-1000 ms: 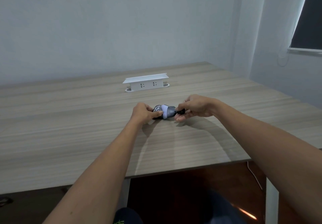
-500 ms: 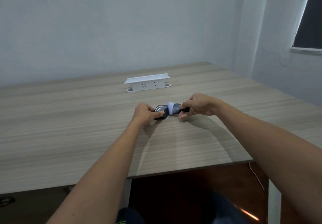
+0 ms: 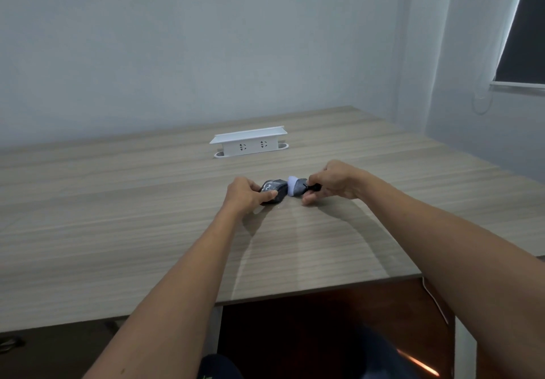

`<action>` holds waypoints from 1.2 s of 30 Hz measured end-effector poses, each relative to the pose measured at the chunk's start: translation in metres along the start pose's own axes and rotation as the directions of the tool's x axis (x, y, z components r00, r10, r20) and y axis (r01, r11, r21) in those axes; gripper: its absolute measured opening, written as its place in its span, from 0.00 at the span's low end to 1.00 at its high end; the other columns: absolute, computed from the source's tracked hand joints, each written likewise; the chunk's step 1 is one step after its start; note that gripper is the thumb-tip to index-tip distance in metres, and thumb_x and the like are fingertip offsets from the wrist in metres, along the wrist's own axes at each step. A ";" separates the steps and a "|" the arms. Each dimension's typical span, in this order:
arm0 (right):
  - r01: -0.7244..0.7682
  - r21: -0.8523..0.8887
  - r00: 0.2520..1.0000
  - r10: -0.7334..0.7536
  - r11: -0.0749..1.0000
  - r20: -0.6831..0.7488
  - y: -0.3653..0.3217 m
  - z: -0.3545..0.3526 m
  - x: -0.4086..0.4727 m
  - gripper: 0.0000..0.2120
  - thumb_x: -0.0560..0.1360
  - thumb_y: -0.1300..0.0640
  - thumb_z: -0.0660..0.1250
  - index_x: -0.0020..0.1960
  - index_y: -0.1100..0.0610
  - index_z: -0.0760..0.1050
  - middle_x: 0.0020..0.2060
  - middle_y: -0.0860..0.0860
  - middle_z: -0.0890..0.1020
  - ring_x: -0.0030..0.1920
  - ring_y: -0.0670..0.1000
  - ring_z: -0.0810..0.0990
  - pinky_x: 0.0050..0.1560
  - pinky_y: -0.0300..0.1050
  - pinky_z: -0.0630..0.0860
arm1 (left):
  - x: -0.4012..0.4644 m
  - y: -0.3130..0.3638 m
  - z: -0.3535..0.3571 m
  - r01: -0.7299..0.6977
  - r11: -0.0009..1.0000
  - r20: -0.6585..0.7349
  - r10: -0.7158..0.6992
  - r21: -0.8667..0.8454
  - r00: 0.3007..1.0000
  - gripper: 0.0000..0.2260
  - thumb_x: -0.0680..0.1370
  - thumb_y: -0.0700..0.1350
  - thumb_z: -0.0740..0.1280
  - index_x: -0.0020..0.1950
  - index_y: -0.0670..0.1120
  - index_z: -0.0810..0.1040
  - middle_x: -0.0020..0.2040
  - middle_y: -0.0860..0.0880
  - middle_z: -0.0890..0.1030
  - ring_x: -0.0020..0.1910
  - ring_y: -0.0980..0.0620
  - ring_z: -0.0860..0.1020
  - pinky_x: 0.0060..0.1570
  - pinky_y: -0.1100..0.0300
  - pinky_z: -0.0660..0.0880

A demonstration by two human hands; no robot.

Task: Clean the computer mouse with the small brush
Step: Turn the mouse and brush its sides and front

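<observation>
A dark computer mouse (image 3: 274, 190) with pale marks on its shell rests on the wooden table (image 3: 118, 231). My left hand (image 3: 247, 195) grips it from the left side. My right hand (image 3: 331, 182) holds a small brush (image 3: 298, 186) by its dark handle; the brush has a grey body and a pale tuft. The tuft touches the right end of the mouse. Part of the handle is hidden inside my fingers.
A white socket box (image 3: 249, 141) stands farther back on the table, behind my hands. The table's front edge (image 3: 318, 288) lies close to my body. A white cable (image 3: 433, 299) hangs below the table at the right. A window (image 3: 525, 25) is at the far right.
The brush has slid from over the middle of the mouse toward its right end, and my right hand has drawn back to the right. My left hand keeps its hold.
</observation>
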State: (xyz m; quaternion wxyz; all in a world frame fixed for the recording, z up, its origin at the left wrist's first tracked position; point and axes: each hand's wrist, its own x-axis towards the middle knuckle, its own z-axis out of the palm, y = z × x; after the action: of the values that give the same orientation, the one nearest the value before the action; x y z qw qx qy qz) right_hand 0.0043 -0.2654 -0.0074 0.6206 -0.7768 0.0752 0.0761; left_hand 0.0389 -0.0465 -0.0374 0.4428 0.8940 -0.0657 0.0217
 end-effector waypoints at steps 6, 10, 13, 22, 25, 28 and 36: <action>-0.086 0.075 0.985 0.074 0.993 0.154 0.001 0.001 -0.004 0.16 0.77 0.67 0.67 0.59 0.78 0.72 0.47 0.69 0.84 0.49 0.62 0.86 0.51 0.46 0.83 | 0.000 -0.001 0.000 -0.016 1.000 0.003 0.016 0.006 1.000 0.21 0.73 0.50 0.79 0.51 0.31 0.85 0.38 0.44 0.77 0.39 0.49 0.71 0.40 0.57 0.66; -0.069 0.112 0.987 0.051 0.991 0.152 -0.001 -0.001 -0.003 0.14 0.77 0.68 0.65 0.57 0.79 0.73 0.46 0.69 0.85 0.48 0.63 0.87 0.46 0.44 0.85 | 0.000 -0.001 -0.001 -0.014 1.000 -0.002 0.014 0.008 1.000 0.21 0.73 0.51 0.79 0.52 0.32 0.86 0.39 0.44 0.78 0.40 0.49 0.72 0.41 0.57 0.67; 0.008 0.122 1.000 -0.010 0.993 0.011 0.000 0.000 0.003 0.11 0.77 0.70 0.64 0.55 0.79 0.73 0.45 0.68 0.84 0.39 0.60 0.87 0.38 0.43 0.85 | -0.001 -0.001 0.000 -0.014 1.000 -0.006 0.014 0.011 1.000 0.22 0.73 0.51 0.79 0.52 0.32 0.85 0.40 0.44 0.78 0.40 0.49 0.72 0.42 0.57 0.67; -0.076 0.127 0.977 0.049 0.989 0.205 0.002 -0.002 0.000 0.13 0.76 0.67 0.68 0.54 0.78 0.74 0.45 0.69 0.85 0.48 0.62 0.87 0.42 0.41 0.84 | -0.003 0.001 0.000 -0.015 1.000 0.009 0.015 0.017 1.000 0.22 0.74 0.51 0.78 0.53 0.32 0.85 0.40 0.44 0.78 0.40 0.49 0.72 0.42 0.56 0.67; 0.021 0.159 0.995 -0.036 0.987 0.095 0.003 -0.002 0.006 0.09 0.77 0.69 0.66 0.49 0.78 0.75 0.39 0.66 0.86 0.42 0.61 0.88 0.38 0.40 0.83 | -0.003 0.001 -0.001 -0.015 1.000 0.004 0.015 0.020 1.000 0.22 0.74 0.51 0.78 0.52 0.31 0.85 0.39 0.44 0.76 0.40 0.49 0.71 0.41 0.58 0.66; 0.089 0.097 0.995 -0.092 0.991 0.035 0.004 -0.003 0.010 0.08 0.77 0.69 0.66 0.44 0.75 0.77 0.37 0.66 0.85 0.42 0.61 0.87 0.37 0.39 0.83 | -0.004 0.002 -0.001 -0.015 1.000 0.003 0.015 0.026 1.000 0.22 0.74 0.51 0.78 0.53 0.31 0.85 0.39 0.44 0.76 0.40 0.49 0.71 0.41 0.58 0.66; 0.083 0.058 0.972 -0.093 0.995 0.218 0.008 -0.007 0.005 0.07 0.77 0.65 0.68 0.46 0.70 0.78 0.44 0.65 0.85 0.50 0.63 0.86 0.47 0.40 0.83 | -0.005 0.002 -0.001 -0.021 1.000 0.006 0.021 0.017 1.000 0.20 0.74 0.50 0.78 0.53 0.32 0.86 0.40 0.44 0.79 0.40 0.49 0.73 0.42 0.57 0.68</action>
State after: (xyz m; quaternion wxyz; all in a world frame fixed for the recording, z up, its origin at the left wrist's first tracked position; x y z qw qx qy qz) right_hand 0.0081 -0.2739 -0.0145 0.6467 -0.7507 -0.0266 0.1322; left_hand 0.0336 -0.0464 -0.0362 0.4348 0.8970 -0.0763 0.0242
